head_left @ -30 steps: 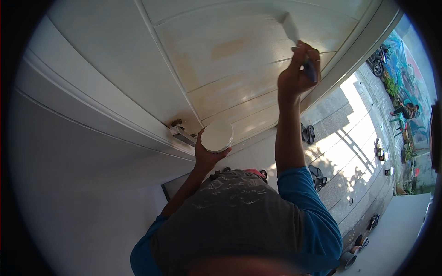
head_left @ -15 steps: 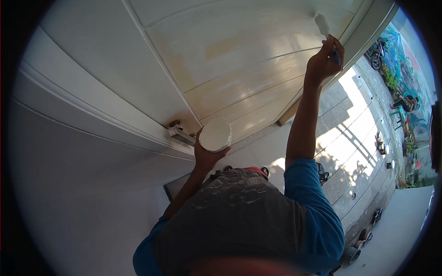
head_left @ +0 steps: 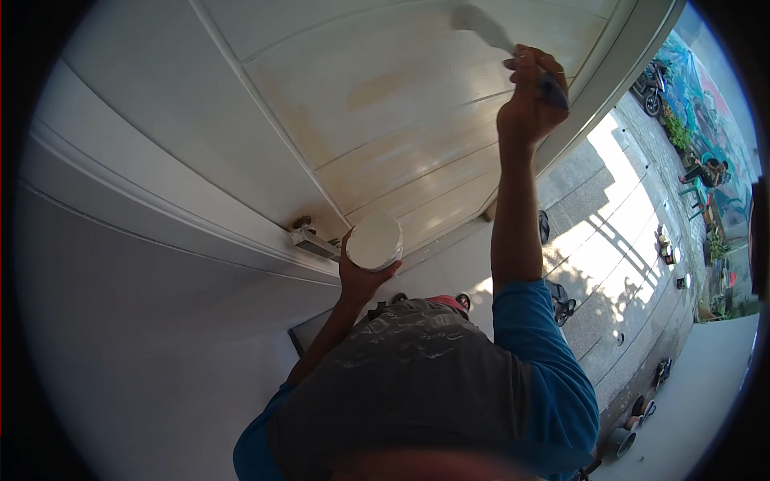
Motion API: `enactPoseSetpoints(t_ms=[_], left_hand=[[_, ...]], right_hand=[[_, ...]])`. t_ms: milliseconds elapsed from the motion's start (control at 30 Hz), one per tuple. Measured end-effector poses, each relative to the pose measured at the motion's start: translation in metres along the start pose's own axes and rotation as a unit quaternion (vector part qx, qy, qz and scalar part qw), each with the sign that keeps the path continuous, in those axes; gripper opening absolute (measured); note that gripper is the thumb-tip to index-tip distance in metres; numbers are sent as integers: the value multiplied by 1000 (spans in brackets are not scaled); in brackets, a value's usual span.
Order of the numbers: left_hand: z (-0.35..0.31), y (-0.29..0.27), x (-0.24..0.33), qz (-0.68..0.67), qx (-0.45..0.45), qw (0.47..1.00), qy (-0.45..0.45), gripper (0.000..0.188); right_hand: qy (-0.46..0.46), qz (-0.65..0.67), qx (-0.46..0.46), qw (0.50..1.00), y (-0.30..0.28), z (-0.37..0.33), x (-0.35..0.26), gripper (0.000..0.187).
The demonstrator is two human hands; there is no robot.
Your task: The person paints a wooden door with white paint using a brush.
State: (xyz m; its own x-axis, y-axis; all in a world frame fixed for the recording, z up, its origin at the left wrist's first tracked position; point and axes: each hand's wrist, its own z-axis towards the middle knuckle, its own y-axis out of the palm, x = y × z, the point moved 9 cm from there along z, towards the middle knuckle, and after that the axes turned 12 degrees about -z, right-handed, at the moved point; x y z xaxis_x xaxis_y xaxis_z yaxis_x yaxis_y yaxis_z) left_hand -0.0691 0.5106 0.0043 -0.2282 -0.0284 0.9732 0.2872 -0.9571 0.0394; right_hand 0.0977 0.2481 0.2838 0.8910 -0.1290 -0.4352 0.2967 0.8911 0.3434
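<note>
In my left hand (head_left: 365, 276) is a round tub of white paint (head_left: 374, 240), its pale surface facing up. My fingers wrap its side, near the door's metal latch (head_left: 314, 242). My right hand (head_left: 533, 96) is raised high and closed around the handle of a paintbrush (head_left: 491, 30). Blurred by motion, the brush's white-coated head points left, against or just off the door panel; which of these I cannot tell. The cream-white door (head_left: 385, 120) has grooved lines and yellowish patches where its coat looks thinner.
On my left a white wall (head_left: 144, 321) curves past the door frame. Outside on the right lies sunlit paving (head_left: 601, 240) with sandals (head_left: 561, 305), small pots (head_left: 668, 250) and a parked motorbike (head_left: 651, 88). A person (head_left: 710, 172) sits by a painted wall.
My right hand has swung left and slightly down, and the brush has tilted from near upright to pointing left. My left hand holds the tub in nearly the same place.
</note>
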Motion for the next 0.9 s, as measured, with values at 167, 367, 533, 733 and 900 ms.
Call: enactPoseSetpoints(t_ms=[167,367,533,733,900], left_hand=[[-3,-1,-3,-30,5,999,-11,99],[-5,0,1,-2,4,1000,-4,99],[-7,-7,5,3,18,1000,25,97],[-9,-9,4,-49,20,999,10,94],[-9,-8,1,-25,19,999,7,94]], right_hand=[[-107,-140,10,984,2,2,-18,4],[-152,87,-190,966,86,-65,-109,9],[24,29,-32,999,24,-14,-15,3],[-87,-133,28,987,15,-9,-32,4],[-156,67,-173,970,90,-75,-112,13]])
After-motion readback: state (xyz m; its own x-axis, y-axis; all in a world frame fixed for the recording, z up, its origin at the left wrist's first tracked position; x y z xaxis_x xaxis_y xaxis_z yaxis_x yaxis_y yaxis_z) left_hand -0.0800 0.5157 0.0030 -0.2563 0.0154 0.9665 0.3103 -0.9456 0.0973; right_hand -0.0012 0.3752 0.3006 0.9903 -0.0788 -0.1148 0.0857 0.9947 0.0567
